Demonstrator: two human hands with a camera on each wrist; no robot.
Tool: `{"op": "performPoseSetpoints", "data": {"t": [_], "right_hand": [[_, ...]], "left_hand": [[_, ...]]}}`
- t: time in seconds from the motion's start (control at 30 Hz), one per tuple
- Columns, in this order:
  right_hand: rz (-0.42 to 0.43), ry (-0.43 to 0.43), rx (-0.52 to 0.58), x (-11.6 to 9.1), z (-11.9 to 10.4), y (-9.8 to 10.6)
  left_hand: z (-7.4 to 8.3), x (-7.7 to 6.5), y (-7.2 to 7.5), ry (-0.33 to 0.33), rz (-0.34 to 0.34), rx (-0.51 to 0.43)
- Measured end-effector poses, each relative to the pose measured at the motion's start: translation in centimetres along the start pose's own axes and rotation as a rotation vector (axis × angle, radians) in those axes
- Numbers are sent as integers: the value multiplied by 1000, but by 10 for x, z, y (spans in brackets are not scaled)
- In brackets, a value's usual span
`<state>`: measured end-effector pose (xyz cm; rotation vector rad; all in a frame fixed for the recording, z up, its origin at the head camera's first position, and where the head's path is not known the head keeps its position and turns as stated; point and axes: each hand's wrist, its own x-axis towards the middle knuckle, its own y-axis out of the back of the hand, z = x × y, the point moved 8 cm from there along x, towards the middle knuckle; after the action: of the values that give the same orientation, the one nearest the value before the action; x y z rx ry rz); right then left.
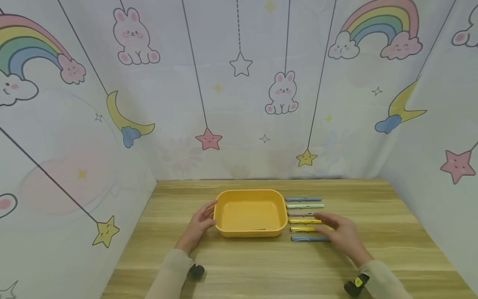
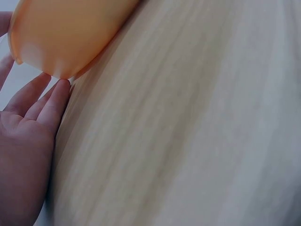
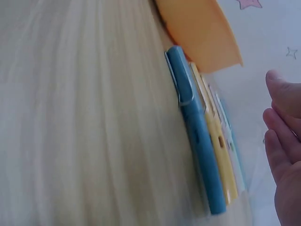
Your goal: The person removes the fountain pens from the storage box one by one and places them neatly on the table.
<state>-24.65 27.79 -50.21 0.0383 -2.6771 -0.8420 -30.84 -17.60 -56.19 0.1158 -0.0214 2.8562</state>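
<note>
A yellow rectangular box point(image 1: 251, 212) stands on the wooden table. My left hand point(image 1: 198, 226) rests its extended fingertips against the box's left end; the left wrist view shows these fingers point(image 2: 55, 101) touching the outer wall. To the right of the box, several capped pens lie side by side: a blue pen point(image 1: 303, 199) at the back, a pale green one, a pinkish-grey one, two yellow ones and a front blue pen point(image 3: 200, 146). My right hand point(image 1: 345, 236) hovers over the pens' right ends, thumb and fingers apart with nothing between them, partly covering the nearer pens.
The wood-grain table point(image 1: 261, 265) runs back to a pale cloth wall point(image 1: 239, 116) printed with rabbits, stars and rainbows. More cloth stands along both sides. A small dark mark point(image 1: 258, 229) shows inside the box near its front wall. Black wrist straps are on both arms.
</note>
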Motion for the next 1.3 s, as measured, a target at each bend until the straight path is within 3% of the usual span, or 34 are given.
{"op": "performPoseSetpoints", "data": {"t": [0.23,0.4,0.5,0.8,1.3], "right_hand": [[-51,-32,115,16,-18,-15],[-54,6,187,29,-31,-28],[-57,37,197,37,-38,-38],[-137,23,304,57,-64,-75],[-337,46,194,77,-94,-131]], "left_hand": [[3,-2,-1,13,-8,12],[3,-3,-1,2,-5,18],[3,-3,-1,3,0,18],[3,-2,0,-7,-5,-1],[2,-2,0,0,-9,6]]}}
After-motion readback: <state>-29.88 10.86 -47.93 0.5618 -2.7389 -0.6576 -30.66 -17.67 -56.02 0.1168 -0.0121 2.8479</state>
